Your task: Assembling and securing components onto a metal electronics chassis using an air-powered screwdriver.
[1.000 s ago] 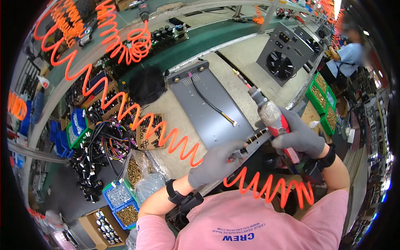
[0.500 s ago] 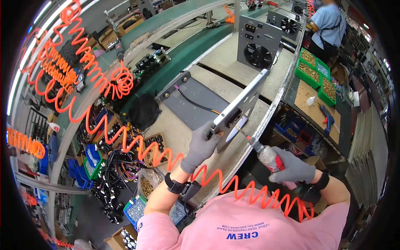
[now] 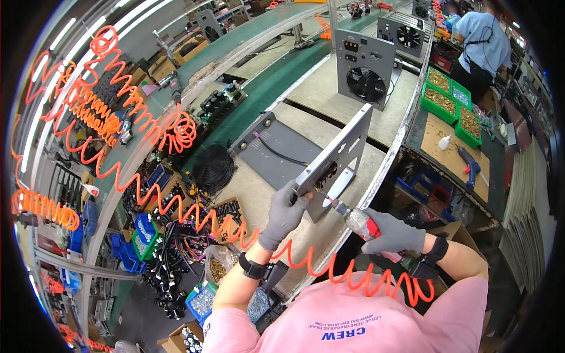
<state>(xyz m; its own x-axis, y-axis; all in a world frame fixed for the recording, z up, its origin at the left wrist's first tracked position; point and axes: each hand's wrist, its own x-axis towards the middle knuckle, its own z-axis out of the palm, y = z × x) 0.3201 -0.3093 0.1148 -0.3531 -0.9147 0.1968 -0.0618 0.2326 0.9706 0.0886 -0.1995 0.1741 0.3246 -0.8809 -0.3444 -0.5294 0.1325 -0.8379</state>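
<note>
— Two gloved hands, both busy on that grey panel (image 3: 344, 154). See it? It stands tilted on its lower edge at the near side of the bench (image 3: 259, 194), a little toward one o'clock from the middle of the view.

— Which hand steadies it?

— The left hand (image 3: 285, 213). Its fingers are curled tight round the panel's lower corner, clamping the edge. The right hand (image 3: 391, 233) sits at four o'clock from there, wrapped closed around a power screwdriver (image 3: 360, 220) with a red and clear body. The bit touches the panel's face just beside the left fingertips.

— And that orange thing?

— A coiled orange hose (image 3: 329, 269), running from the tool's rear end at five o'clock, across under both wrists, then climbing away toward nine and ten o'clock.

— What lies behind the panel?

— A flat dark grey plate (image 3: 276, 154) with a black wire across it, at eleven o'clock from the left hand. Farther up, near twelve, a grey box with a round fan (image 3: 365, 67). Green bins (image 3: 450, 101) of small parts sit at two o'clock, well apart.
</note>
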